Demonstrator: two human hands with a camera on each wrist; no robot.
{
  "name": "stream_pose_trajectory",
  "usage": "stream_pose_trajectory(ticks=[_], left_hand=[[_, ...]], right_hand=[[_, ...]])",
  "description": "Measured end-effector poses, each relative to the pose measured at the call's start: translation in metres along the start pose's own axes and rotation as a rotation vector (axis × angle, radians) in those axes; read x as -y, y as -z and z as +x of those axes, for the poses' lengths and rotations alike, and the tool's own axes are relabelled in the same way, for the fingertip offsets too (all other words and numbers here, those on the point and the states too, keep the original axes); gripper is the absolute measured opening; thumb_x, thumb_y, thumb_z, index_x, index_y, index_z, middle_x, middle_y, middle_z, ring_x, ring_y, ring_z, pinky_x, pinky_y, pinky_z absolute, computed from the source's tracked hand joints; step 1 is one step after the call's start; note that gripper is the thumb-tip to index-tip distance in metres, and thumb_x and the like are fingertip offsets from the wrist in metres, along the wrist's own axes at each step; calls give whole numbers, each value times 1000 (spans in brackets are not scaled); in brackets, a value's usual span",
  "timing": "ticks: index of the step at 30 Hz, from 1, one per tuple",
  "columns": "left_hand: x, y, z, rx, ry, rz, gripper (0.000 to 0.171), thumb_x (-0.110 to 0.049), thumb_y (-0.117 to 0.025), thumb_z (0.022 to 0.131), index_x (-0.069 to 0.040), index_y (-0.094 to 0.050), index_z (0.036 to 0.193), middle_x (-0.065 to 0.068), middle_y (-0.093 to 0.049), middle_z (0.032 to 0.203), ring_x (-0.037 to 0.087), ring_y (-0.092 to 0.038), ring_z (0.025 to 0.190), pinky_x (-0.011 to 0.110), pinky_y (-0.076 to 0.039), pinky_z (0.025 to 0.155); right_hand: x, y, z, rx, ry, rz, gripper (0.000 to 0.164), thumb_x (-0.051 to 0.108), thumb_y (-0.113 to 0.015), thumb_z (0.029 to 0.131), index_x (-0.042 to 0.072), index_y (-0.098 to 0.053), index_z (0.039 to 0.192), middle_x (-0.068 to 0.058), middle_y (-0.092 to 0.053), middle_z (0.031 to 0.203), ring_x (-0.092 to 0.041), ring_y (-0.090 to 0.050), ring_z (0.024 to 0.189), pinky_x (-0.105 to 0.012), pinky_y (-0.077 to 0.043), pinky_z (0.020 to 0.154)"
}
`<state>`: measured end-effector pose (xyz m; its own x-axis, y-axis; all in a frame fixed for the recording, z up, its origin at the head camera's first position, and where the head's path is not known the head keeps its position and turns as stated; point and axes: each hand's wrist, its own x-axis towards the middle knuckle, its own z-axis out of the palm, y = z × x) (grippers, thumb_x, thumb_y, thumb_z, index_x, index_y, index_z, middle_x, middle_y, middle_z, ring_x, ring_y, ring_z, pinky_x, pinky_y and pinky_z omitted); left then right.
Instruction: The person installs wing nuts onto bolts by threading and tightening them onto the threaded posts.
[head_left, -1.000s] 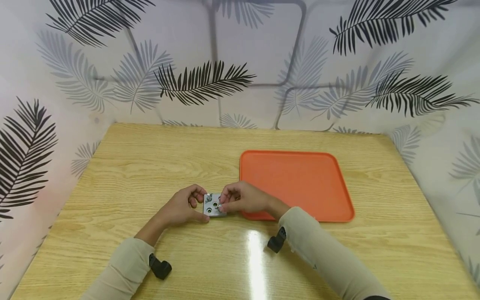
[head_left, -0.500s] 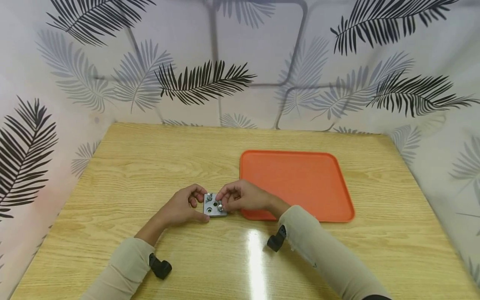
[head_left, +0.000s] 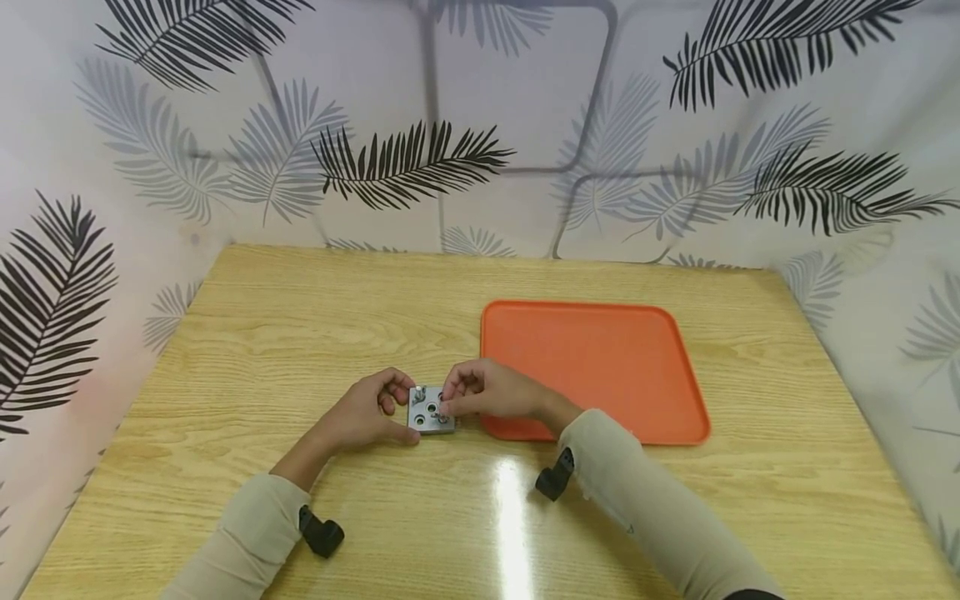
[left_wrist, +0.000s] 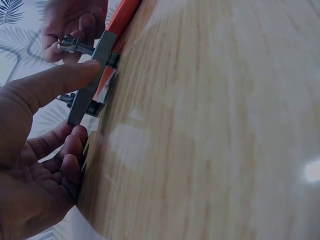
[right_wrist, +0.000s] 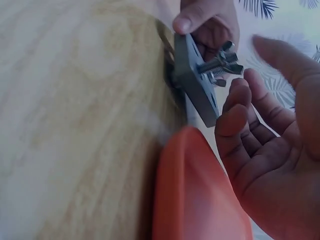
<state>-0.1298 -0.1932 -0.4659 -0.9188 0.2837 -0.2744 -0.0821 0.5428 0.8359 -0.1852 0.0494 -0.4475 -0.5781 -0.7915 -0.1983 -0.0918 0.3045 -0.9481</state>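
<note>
My left hand holds a small grey metal plate by its edges, thumb at the near side and fingers at the far side. Two bolts with wing nuts rise from the plate: one wing nut at the far left corner, another wing nut nearer my right hand. In the right wrist view, my right fingertips lie right at that second wing nut, while the blurred thumb stands a little apart from it. Bolt heads stick out beneath the plate in the left wrist view. Open holes show on the plate's face.
An orange tray lies on the wooden table, just right of the plate and partly under my right forearm. Leaf-patterned cloth hangs behind and beside the table. A black wrist camera sits on my left sleeve.
My right fingers have shifted back and forth at the nearer wing nut, and its wings have turned. The left hand and the plate stay in place.
</note>
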Motion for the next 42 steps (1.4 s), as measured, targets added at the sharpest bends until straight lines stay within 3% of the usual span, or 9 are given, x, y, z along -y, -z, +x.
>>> stream_pose_trajectory(ticks=[6,11,18,28,36,42], left_hand=[[1,0,0,-4,3,5,62,-16,-90,71,-7,-56,121,8,-53,105,21,-45,86,31,-41,75],[1,0,0,-5,1,5,62,-16,-90,70,-7,-56,121,7,-53,104,20,-45,86,31,-41,75],[1,0,0,-7,3,5,62,-16,-90,70,-7,-56,121,7,-53,104,21,-45,85,32,-41,75],[2,0,0,5,-13,2,62,-16,-90,71,-7,-55,121,7,-52,104,20,-45,86,29,-41,75],[3,1,0,-1,-29,-4,61,-15,-89,72,-7,-56,122,7,-53,103,20,-45,84,30,-40,74],[3,1,0,-1,-32,0,61,-16,-89,73,-7,-56,123,7,-53,103,21,-45,84,31,-40,74]], right_hand=[[-2,3,2,-21,-21,64,18,4,-57,99,-8,-63,109,-4,-63,83,-10,-57,72,-23,-50,66],[-1,2,1,34,-10,77,20,-1,-57,97,-10,-62,114,-5,-68,89,-9,-62,75,-25,-55,69],[1,0,0,83,32,59,28,-6,-63,90,-10,-63,118,-4,-67,86,-7,-58,71,-20,-49,65],[-2,-5,1,31,10,-3,16,0,-71,87,-5,-64,99,3,-62,78,-6,-58,68,-19,-49,63],[0,-1,1,-35,-20,37,15,5,-57,99,-6,-65,106,-2,-64,85,-9,-59,72,-24,-52,65],[0,-1,1,1,-13,21,21,1,-57,98,-9,-67,113,-6,-68,87,-7,-59,72,-21,-53,65]])
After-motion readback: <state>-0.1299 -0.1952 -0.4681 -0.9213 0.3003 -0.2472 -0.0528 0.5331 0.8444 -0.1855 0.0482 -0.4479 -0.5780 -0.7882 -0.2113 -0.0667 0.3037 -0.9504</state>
